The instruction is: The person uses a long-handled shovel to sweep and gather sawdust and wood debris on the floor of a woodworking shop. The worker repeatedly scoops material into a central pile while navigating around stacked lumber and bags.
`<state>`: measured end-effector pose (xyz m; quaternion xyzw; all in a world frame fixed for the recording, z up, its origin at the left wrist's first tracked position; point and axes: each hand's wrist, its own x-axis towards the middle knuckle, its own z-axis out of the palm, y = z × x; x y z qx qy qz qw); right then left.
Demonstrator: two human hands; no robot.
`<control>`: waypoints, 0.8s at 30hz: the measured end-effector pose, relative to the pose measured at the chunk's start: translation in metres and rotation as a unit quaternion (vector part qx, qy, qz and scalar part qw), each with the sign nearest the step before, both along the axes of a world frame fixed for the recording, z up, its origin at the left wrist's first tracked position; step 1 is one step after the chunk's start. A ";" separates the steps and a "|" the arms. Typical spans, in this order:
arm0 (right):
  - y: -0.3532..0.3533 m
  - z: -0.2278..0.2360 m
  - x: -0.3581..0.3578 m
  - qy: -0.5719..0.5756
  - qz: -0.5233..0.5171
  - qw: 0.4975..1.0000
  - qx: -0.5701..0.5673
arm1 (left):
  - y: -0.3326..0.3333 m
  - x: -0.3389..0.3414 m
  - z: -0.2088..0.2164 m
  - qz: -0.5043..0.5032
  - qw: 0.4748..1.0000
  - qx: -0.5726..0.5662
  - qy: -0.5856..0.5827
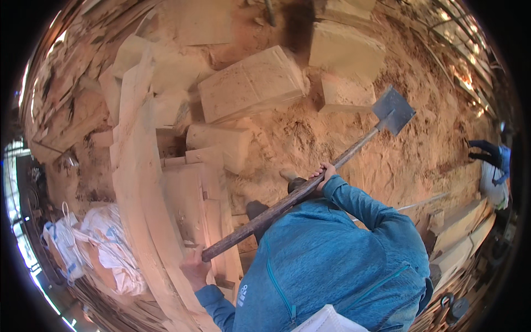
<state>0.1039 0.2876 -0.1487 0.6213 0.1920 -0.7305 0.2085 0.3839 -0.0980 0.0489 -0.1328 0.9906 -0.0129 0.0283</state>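
Observation:
A shovel (394, 109) with a flat, square grey blade and a long dark wooden handle slants across my front. Its blade points to the far right, over loose sawdust. My left hand (195, 269) is closed at the butt end of the handle, low on the left. Higher up the shaft, my right hand (326, 172) wraps round the wood, with its fingers showing on top. Whether the blade touches the ground or hangs just above it, I cannot tell. My teal sleeves and jacket hide part of the ground below.
Large squared wood blocks (251, 83) lie ahead, and long thick timbers (133, 160) run along my left. White sacks (113, 243) sit at the left. A person (500, 160) stands at the far right beside a white sack, near stacked beams (459, 232). Reddish sawdust (431, 138) covers the ground.

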 end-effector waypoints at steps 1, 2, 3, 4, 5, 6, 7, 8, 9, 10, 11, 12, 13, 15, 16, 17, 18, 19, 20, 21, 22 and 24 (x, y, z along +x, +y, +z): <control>0.005 -0.005 0.007 -0.006 -0.020 1.000 0.008 | -0.005 -0.012 0.002 -0.009 1.000 0.003 0.006; 0.007 -0.011 0.016 -0.013 -0.024 1.000 0.006 | -0.012 -0.023 0.005 -0.019 1.000 0.005 0.015; 0.006 -0.016 0.024 -0.028 -0.041 0.999 0.003 | -0.019 -0.032 0.008 -0.031 0.999 0.006 0.021; 0.004 -0.022 0.033 -0.038 -0.061 0.997 0.002 | -0.026 -0.040 0.012 -0.036 0.999 -0.008 0.025; 0.001 -0.028 0.041 -0.048 -0.056 0.997 0.006 | -0.033 -0.047 0.016 -0.041 0.999 -0.022 0.027; -0.005 -0.035 0.048 -0.052 -0.054 0.997 0.011 | -0.040 -0.053 0.020 -0.051 0.997 -0.040 0.030; -0.013 -0.042 0.052 -0.065 -0.051 0.996 0.016 | -0.047 -0.060 0.023 -0.055 0.997 -0.034 0.045; -0.020 -0.049 0.057 -0.064 -0.043 0.997 0.013 | -0.054 -0.062 0.026 -0.062 0.996 -0.031 0.061; -0.027 -0.059 0.048 -0.067 -0.030 0.997 0.013 | -0.061 -0.070 0.024 -0.059 0.995 -0.032 0.079; -0.033 -0.066 0.051 -0.060 -0.013 0.998 0.009 | -0.066 -0.068 0.024 -0.065 0.992 -0.040 0.103; -0.042 -0.074 0.051 -0.049 0.029 0.998 0.028 | -0.071 -0.065 0.023 -0.063 0.989 -0.055 0.121; -0.049 -0.081 0.051 -0.026 0.070 0.997 -0.002 | -0.076 -0.058 0.022 -0.061 0.986 -0.069 0.139; -0.062 -0.088 0.050 -0.010 0.105 0.994 -0.009 | -0.080 -0.047 0.021 -0.051 0.988 -0.062 0.136; -0.081 -0.095 0.047 -0.017 0.157 0.987 0.034 | -0.085 -0.018 0.019 -0.028 0.990 -0.047 0.126; -0.093 -0.096 0.045 0.008 0.185 0.982 0.035 | -0.086 -0.003 0.019 -0.023 0.992 -0.043 0.116; -0.104 -0.095 0.042 0.005 0.204 0.977 0.062 | -0.087 0.011 0.019 -0.017 0.994 -0.039 0.105; -0.113 -0.091 0.039 0.012 0.223 0.972 0.071 | -0.087 0.022 0.018 -0.015 0.995 -0.033 0.095; -0.121 -0.087 0.030 0.053 0.316 0.945 0.064 | -0.086 0.032 0.018 -0.005 0.995 -0.035 0.095; -0.130 -0.081 0.024 0.083 0.346 0.933 0.059 | -0.083 0.042 0.021 0.003 0.995 -0.035 0.098; -0.142 -0.075 0.015 0.094 0.365 0.924 0.065 | -0.080 0.049 0.024 0.009 0.995 -0.032 0.096; -0.155 -0.068 0.007 0.075 0.375 0.919 0.095 | -0.076 0.052 0.026 0.022 0.994 -0.039 0.095; -0.173 -0.053 -0.006 0.139 0.358 0.917 0.111 | -0.063 0.052 0.030 0.047 0.994 -0.044 0.087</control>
